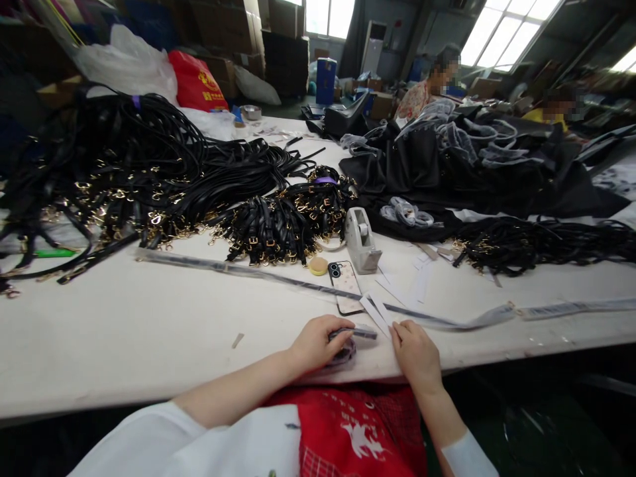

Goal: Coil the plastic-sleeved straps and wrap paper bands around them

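Observation:
My left hand point(322, 343) is closed round a dark strap point(342, 356) that is coiled up and looks wrapped in clear plastic; one end sticks out to the right. Between the thumb and fingers of my right hand point(416, 350) is a folded white paper strip point(377, 314), its two ends spread apart toward the phone. Just beyond my hands lies a phone point(344, 281) in a pale patterned case. A long plastic-wrapped strap point(288, 281) runs across the table behind both hands. A grey tape dispenser point(362, 242) stands behind the phone, with a round yellow-rimmed item point(318, 266) beside it.
Black straps with gold buckles point(268, 232) are heaped at centre and left point(144, 152). More straps point(521, 245) lie at right, below black bags point(447, 159) with plastic-wrapped handles. Loose white paper strips point(420, 281) lie near the dispenser. Two people sit beyond the bags.

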The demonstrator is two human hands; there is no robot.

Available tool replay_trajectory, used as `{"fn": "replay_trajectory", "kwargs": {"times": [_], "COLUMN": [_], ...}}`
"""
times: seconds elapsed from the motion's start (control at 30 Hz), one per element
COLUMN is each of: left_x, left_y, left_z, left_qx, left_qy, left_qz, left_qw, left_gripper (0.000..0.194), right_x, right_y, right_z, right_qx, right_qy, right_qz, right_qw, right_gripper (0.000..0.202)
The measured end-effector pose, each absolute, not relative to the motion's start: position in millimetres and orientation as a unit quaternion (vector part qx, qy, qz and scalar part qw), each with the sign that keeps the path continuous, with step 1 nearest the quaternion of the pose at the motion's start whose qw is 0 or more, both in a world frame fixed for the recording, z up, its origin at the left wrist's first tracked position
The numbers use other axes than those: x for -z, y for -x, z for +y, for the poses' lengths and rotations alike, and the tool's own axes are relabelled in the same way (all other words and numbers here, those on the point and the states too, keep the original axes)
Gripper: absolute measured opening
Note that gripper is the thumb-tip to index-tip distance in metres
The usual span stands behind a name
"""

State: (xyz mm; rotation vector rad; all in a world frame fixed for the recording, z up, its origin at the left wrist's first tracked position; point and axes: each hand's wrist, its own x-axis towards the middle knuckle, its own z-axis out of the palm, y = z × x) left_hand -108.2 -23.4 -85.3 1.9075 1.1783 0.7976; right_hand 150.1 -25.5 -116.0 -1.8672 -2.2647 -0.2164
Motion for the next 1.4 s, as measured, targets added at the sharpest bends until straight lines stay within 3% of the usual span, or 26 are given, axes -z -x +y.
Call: {"fn": "replay_trajectory", "kwargs": {"times": [0.67,0.97,1.4], "left_x": [84.9,85.1,78.9], "left_y": [110.8,110.3,104.0], "left_z": [-25.1,-28.1,-38.2], "left_qx": [-0.313,-0.315,-0.306], "left_qy": [-0.734,-0.730,-0.710], "left_qz": [0.460,0.461,0.461], "left_qw": [0.389,0.393,0.437], "left_gripper": [0.028,0.029,0.026], "right_x": [109.4,109.8,124.9], "right_y": [-167.6,-161.2,-161.4], "right_z": [-12.6,-13.4,-15.0], "right_qx": [-0.027,-0.013,-0.045], "right_qy": [0.648,0.669,0.675], "right_qz": [-0.753,-0.734,-0.710], "right_qw": [0.114,0.118,0.196], "right_gripper": [0.030,0.028,0.021]}}
